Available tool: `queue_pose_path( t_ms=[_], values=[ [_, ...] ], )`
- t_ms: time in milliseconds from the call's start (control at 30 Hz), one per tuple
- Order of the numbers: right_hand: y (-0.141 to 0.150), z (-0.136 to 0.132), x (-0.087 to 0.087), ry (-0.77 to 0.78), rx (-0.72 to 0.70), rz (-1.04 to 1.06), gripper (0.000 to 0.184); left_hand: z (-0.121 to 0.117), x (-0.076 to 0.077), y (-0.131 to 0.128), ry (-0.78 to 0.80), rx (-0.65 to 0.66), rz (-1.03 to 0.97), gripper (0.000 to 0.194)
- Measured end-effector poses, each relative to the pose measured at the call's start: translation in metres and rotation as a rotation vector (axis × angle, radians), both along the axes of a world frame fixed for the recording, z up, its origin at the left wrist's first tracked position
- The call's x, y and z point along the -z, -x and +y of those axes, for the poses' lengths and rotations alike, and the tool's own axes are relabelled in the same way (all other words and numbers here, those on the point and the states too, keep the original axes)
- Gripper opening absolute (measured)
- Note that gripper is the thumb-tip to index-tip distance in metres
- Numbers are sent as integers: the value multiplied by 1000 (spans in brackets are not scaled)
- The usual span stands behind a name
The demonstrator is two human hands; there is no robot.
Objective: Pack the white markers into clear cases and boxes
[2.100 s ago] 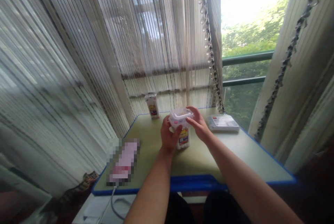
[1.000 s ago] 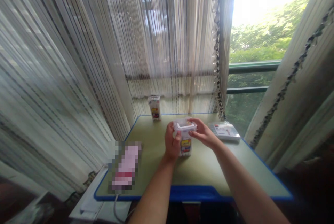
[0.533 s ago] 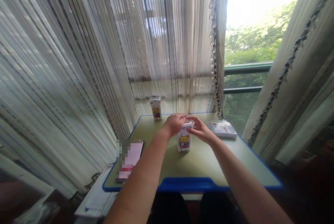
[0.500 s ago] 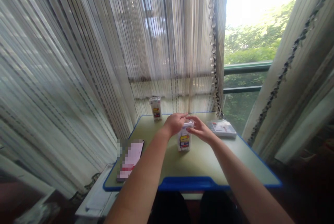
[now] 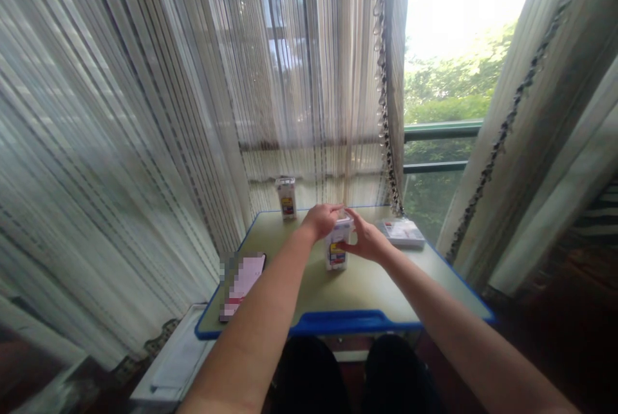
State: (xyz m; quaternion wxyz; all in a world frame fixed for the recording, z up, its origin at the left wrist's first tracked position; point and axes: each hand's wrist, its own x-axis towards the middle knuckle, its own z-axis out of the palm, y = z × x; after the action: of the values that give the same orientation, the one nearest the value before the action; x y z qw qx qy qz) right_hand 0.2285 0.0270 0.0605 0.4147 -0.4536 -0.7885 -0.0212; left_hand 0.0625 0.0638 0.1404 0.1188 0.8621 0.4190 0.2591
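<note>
A clear plastic container (image 5: 337,258) with a lid and a yellow, red and dark label stands upright near the middle of the table. My left hand (image 5: 319,221) grips its top from the left, fingers closed over the lid area. On the other side my right hand (image 5: 364,239) holds the container, thumb across the front and forefinger up at the rim. Small pale contents show through the wall, too blurred to name. The lid is partly hidden by my fingers.
A similar container (image 5: 286,198) stands at the table's back left. A phone (image 5: 245,282) lies at the left, partly behind my left forearm. A flat grey-white box (image 5: 403,234) lies at the right. The table (image 5: 313,295) has a blue edge; curtains (image 5: 309,79) hang behind it.
My right hand has shifted lower on the container, its thumb now across the label. My left hand stays at the top. The whole view has moved slightly.
</note>
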Motion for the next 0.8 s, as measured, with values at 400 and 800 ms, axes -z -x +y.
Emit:
queue_pose_path(
  t_ms=[400,800],
  values=[
    [-11,3,-21,-325,-36,-378,61,1,0,0,-28,11,21,39],
    [-12,1,-32,-295,-124,-356,57,5,-8,-5,-37,-12,64,39]
  ],
)
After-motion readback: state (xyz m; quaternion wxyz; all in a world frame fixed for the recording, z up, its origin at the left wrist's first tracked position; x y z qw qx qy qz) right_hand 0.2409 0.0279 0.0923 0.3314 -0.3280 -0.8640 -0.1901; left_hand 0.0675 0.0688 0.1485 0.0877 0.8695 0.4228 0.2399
